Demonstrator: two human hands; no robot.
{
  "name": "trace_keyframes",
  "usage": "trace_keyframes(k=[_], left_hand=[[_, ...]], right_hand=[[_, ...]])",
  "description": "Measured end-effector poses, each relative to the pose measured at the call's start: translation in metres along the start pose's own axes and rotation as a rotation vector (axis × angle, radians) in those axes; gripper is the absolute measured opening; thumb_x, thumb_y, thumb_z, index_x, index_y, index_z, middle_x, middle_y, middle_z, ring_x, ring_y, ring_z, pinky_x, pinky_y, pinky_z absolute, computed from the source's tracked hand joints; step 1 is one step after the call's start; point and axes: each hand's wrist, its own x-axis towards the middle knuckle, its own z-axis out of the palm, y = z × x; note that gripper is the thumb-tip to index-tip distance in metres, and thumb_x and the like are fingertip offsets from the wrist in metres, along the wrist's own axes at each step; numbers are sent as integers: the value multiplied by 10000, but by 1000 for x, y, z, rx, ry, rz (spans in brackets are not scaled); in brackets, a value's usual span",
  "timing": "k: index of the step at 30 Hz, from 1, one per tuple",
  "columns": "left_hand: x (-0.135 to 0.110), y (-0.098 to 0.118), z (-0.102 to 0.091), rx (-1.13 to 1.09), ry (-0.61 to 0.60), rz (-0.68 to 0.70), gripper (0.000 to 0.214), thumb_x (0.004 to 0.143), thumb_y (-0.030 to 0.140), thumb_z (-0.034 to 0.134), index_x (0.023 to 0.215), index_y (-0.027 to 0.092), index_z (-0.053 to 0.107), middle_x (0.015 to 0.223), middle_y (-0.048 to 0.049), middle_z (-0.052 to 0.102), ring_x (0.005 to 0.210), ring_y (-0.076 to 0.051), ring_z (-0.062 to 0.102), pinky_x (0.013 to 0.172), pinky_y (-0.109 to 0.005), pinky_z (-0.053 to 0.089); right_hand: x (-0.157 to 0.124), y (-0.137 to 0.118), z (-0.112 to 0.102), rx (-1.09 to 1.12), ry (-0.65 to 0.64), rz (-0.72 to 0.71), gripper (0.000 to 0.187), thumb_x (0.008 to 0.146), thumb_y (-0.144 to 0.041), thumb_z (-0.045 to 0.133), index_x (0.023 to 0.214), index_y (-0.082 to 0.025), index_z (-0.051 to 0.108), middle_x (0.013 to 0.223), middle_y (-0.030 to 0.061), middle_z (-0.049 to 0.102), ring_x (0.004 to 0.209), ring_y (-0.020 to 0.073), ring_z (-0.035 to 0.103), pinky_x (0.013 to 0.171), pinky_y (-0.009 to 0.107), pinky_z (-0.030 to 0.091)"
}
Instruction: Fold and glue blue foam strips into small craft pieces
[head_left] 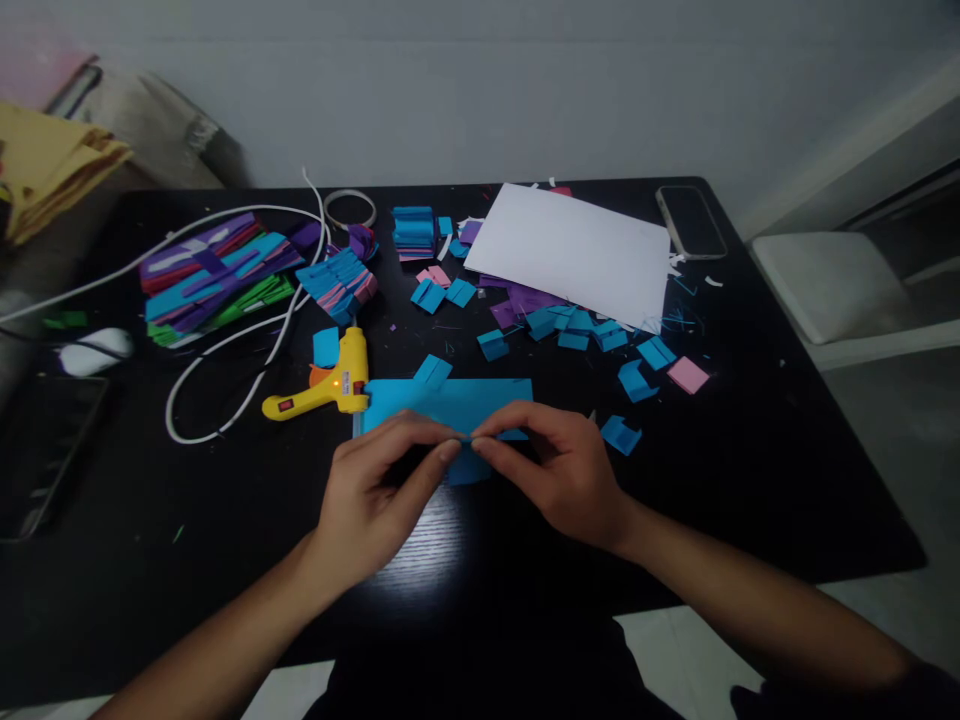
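Note:
My left hand [382, 470] and my right hand [559, 460] meet at the fingertips near the middle of the table. Both are closed in a pinch on a small blue paper piece [469, 468], whose pinched edge is mostly hidden by the fingers. Behind them lies a long blue paper strip [480, 400], with a folded blue paper piece [433, 372] on its upper edge. A yellow glue gun [349, 370] with a lit orange light rests by the strip's left end, close to my left hand.
Several folded blue pieces [577, 330] and a pink piece [688, 375] lie to the right. White paper [570, 250] and a phone [691, 222] sit behind. At left are bundled coloured paper strips [217, 270], a white cable [169, 400] and a mouse [96, 352]. A tape ring [350, 194] lies at the back.

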Motion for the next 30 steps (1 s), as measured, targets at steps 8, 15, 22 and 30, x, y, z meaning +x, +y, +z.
trace_keyframes(k=[8,15,22,30], left_hand=[[1,2,5,34,2,76,108,933,79,696,983,169,732,862,-16,758,805,-124,717,741,-243,573],[1,4,1,32,26,46,94,924,95,713,962,181,718,864,-12,744,811,-128,705,755,-254,564],[1,2,-1,37,75,-53,79,937,136,703,925,213,716,842,16,730,766,-107,678,721,-221,540],[1,1,-1,-9,17,-40,58,934,150,718,946,204,737,863,0,747,796,-124,704,737,-235,555]], right_hand=[[0,1,0,-54,-38,-69,50,878,-139,724,872,-188,728,836,-13,744,775,120,693,758,242,560],[3,0,-4,-61,-38,-78,61,875,-150,724,857,-207,728,824,-16,753,758,133,696,739,257,567],[7,-5,-10,-75,-32,-67,79,863,-144,728,822,-211,735,785,-12,757,707,139,691,701,262,582],[7,-3,-8,-55,-58,-56,86,863,-134,719,809,-200,720,769,-18,740,705,125,681,710,245,576]])
